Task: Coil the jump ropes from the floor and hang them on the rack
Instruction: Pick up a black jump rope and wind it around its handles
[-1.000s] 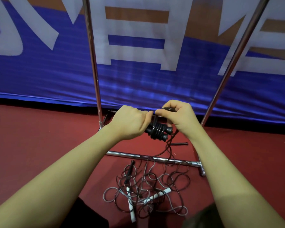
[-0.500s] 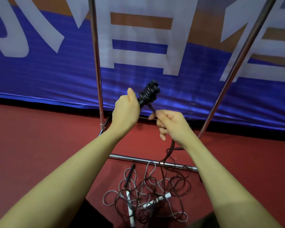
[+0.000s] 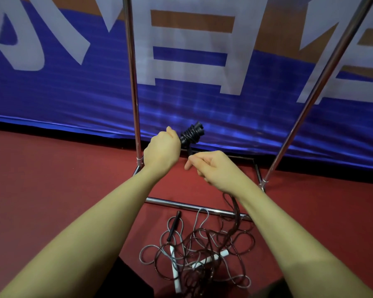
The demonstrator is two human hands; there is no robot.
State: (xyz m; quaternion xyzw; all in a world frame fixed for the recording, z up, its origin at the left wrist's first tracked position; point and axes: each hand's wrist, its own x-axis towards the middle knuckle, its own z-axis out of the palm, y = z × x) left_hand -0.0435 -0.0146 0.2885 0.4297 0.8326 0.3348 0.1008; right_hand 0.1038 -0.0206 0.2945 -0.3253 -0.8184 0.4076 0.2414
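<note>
Now left hand [image 3: 162,151] grips wrapped handles [image 3: 192,134]; right fingers [image 3: 191,163] pinch cord below.

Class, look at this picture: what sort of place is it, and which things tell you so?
Probably a sports hall: a red sports floor, a large blue banner along the wall, and jump ropes tangled by a metal rack.

Rope tangle [image 3: 199,252] before rack base [image 3: 194,207]
</note>
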